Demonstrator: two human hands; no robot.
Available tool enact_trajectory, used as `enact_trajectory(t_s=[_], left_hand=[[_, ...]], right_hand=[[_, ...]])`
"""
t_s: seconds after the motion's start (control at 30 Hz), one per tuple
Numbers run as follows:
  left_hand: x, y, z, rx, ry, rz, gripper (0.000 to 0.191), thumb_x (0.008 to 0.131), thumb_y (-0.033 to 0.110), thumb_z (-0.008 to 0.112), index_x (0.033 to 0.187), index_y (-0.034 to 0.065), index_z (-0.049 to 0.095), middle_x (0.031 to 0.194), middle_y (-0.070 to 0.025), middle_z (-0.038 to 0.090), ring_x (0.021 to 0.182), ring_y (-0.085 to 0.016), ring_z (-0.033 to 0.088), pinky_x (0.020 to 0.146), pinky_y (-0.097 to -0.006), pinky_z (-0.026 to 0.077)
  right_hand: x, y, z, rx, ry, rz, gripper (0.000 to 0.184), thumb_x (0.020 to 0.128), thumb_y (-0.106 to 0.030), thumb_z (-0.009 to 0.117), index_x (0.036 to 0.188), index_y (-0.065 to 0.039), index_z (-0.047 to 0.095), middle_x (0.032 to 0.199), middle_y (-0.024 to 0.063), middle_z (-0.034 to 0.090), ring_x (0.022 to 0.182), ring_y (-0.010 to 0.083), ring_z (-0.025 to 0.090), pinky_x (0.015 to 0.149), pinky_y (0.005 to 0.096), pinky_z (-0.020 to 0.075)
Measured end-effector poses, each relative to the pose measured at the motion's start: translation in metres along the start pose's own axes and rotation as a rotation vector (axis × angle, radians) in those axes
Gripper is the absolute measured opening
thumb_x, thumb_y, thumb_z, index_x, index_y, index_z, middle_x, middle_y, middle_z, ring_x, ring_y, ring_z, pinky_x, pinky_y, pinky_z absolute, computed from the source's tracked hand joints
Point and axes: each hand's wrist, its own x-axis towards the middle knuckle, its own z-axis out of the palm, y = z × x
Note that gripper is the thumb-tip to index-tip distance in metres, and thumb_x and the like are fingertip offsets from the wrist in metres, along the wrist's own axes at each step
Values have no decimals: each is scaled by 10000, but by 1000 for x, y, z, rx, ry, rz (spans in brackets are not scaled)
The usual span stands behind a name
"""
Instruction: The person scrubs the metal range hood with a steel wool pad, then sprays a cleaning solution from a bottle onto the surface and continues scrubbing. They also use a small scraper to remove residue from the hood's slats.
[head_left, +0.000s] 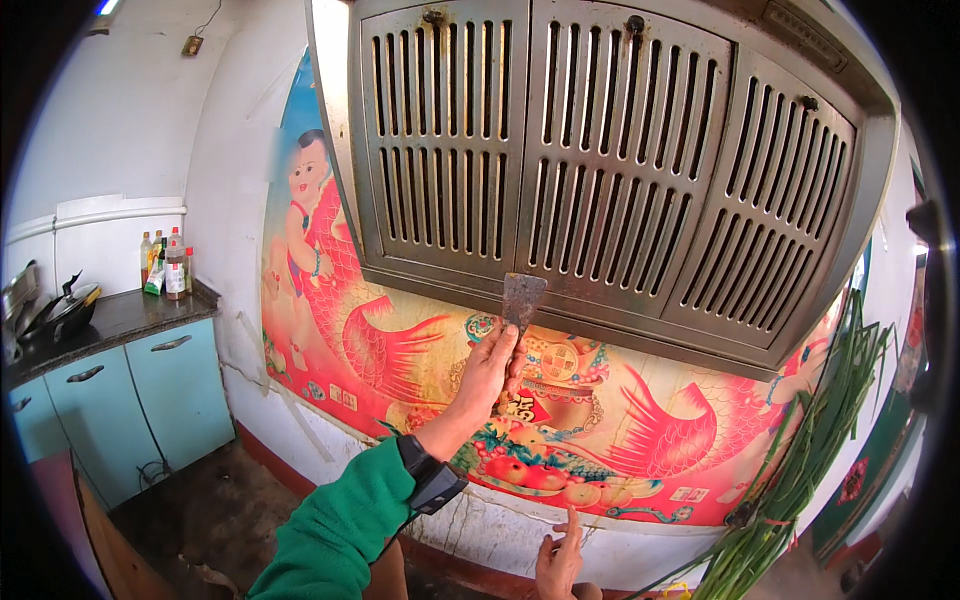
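My left hand (491, 367), at the end of a green sleeve, grips a metal scraper (524, 298) by its lower part. The flat, worn blade points up and overlaps the lower front edge of a stainless-steel range hood (525, 150); whether it touches the metal cannot be told. Dark, greasy-looking marks show around the hood's knobs and slots. My right hand (561, 559) is low in the view, in front of the wall, with a finger raised and nothing seen in it.
A colourful poster (375, 352) covers the wall below the hood. Long green leafy stalks (817, 420) stand at the right. On the left, a dark counter (112, 319) holds bottles (175, 270) and a pan (71, 311) above blue cabinets (180, 382). A board edge (97, 540) juts in at lower left.
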Motion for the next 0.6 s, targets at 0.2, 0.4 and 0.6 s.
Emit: enact_trajectory(t_s=[0.2,0.4,0.6], left_hand=[[8,-7,3,33,44,-19,333,1068,400,508,908,107,507,623,40,437,494,-66,419,468,-235,360],[20,-4,6,106,15,26,347,1075,412,482,911,107,487,618,38,425,463,-69,399,444,-246,345],[24,6,6,81,-12,65,354,1074,418,482,907,107,488,619,37,415,467,-67,380,445,-241,342]], right_hand=[[4,23,-13,13,42,48,715,870,51,591,1527,-111,362,1044,103,574,620,203,596,573,356,489],[1,41,-23,-40,116,43,709,865,62,573,1523,-105,366,1013,100,558,626,230,588,562,378,485],[-3,47,-25,-61,115,55,709,865,63,570,1523,-104,367,997,99,556,629,256,583,562,406,478]])
